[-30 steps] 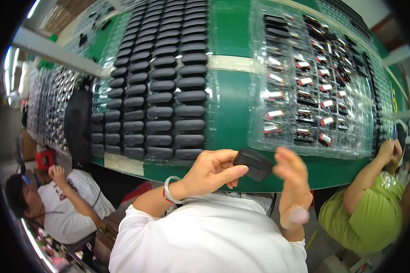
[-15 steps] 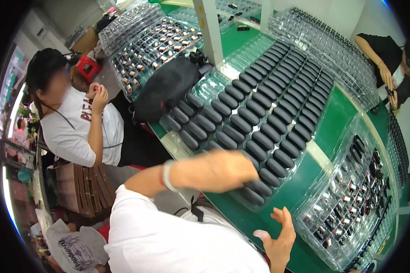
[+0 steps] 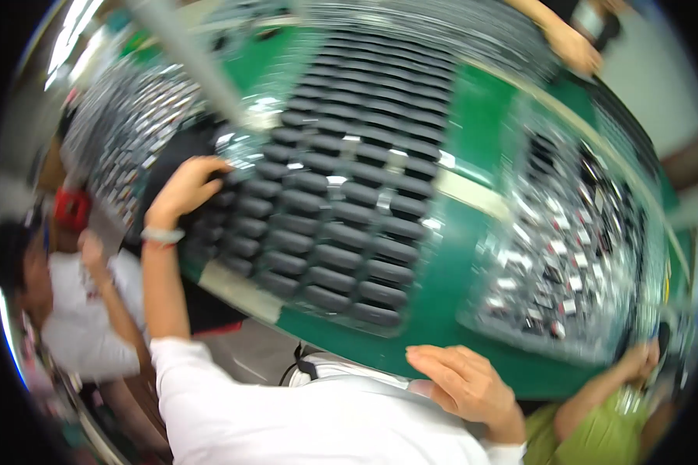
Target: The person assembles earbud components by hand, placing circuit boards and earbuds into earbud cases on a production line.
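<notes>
My left hand (image 3: 186, 190) reaches over the left end of a clear plastic tray filled with rows of oblong black cases (image 3: 326, 232). Its thumb and fingers are apart, with nothing visible between them, close to the black bag (image 3: 163, 159); blur hides whether it touches anything. My right hand (image 3: 469, 384) hovers at the near table edge, fingers stretched out side by side and holding nothing. A clear tray (image 3: 551, 271) of small parts, some white and red, lies on the green table beyond it.
The green table (image 3: 450, 263) has a pale strip (image 3: 473, 194) across it. A post (image 3: 190, 58) rises at the far left. One person in white (image 3: 93, 310) sits at left; another in green (image 3: 597, 418) is at lower right. A third person's hand (image 3: 574, 50) shows at top right.
My view has turned and is blurred. My left hand has moved from the tray's near end to its left end beside the bag. My right hand's spread fingers have come together.
</notes>
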The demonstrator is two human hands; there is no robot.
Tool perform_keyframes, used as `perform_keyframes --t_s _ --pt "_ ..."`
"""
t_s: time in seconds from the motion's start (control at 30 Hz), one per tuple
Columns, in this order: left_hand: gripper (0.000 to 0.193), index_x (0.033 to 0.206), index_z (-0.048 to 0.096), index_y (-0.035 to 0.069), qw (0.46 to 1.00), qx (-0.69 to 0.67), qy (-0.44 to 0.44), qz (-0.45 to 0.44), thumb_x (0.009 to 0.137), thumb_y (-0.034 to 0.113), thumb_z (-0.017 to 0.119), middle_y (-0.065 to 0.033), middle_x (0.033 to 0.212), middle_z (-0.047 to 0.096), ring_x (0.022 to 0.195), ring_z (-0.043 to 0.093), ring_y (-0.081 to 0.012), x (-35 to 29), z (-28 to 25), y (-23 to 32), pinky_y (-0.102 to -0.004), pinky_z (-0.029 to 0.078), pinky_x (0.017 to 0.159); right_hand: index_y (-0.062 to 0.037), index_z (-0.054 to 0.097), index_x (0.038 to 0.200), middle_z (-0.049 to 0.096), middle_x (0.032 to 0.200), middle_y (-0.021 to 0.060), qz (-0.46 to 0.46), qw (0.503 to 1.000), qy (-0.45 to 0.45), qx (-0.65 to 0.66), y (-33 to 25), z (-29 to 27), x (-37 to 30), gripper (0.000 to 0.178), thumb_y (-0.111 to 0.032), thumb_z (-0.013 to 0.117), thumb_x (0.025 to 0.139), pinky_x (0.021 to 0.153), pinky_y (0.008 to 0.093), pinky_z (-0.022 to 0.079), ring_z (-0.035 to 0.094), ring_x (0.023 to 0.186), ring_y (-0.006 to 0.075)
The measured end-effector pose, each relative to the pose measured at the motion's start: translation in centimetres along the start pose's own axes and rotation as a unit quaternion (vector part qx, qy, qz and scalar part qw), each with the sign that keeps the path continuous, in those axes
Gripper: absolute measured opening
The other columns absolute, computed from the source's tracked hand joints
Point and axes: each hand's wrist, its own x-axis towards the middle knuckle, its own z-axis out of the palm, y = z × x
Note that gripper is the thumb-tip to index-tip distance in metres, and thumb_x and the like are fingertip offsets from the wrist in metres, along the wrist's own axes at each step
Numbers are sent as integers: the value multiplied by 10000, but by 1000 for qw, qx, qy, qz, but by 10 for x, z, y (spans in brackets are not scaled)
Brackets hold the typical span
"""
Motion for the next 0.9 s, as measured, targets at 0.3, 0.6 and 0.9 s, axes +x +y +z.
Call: perform_keyframes --t_s 0.3,0.6,0.9 --pt "396 1218 518 -8 1000 -22 -11 -5 829 22 587 -142 1149 594 1070 552 -207 52 -40 87 -291 390 927 35 600 1032 592 1024 208 -197 974 94 -67 -29 -82 12 311 -137 540 781 688 309 494 582 736 218" --pt "262 1027 640 22 933 -50 24 356 809 168 639 -152 1002 643 862 628 -288 229 36 263 -334 498 741 -169 526 1274 551 1237 82 -38 998 -44 -21 -71 -146 -43 451 -191 573 826 697 295 470 586 797 173" --pt "225 954 688 39 947 -35 -16 320 785 187 685 -70 834 688 767 633 -139 392 61 326 -277 493 716 -91 618 1126 615 1131 66 -63 996 -17 57 -13 -174 -17 353 -208 583 795 656 281 464 577 761 171"
